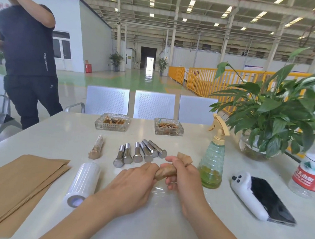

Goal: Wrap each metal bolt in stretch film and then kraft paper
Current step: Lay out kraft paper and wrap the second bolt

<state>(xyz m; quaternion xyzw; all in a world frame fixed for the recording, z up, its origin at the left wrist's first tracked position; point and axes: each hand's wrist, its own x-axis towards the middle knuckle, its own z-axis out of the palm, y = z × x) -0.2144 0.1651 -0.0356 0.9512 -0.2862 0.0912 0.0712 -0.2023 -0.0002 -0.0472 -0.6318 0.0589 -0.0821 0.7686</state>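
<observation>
1. Brown kraft-paper-wrapped bolt (pixel 165 172), mid-table, gripped at both ends: left hand (pixel 137 184) curled round one end, right hand (pixel 180 171) round the twisted end.
2. Six bare steel bolts (pixel 140 153) just beyond; white film roll (pixel 83 183) left; green spray bottle (pixel 213 165) close right.

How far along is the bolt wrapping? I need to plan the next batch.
Done: one wrapped bolt lies left of the row. In hand: both hands, left and right, twist kraft paper around a second bolt. Left: six bare bolts, with film roll and paper sheets ready.
</observation>
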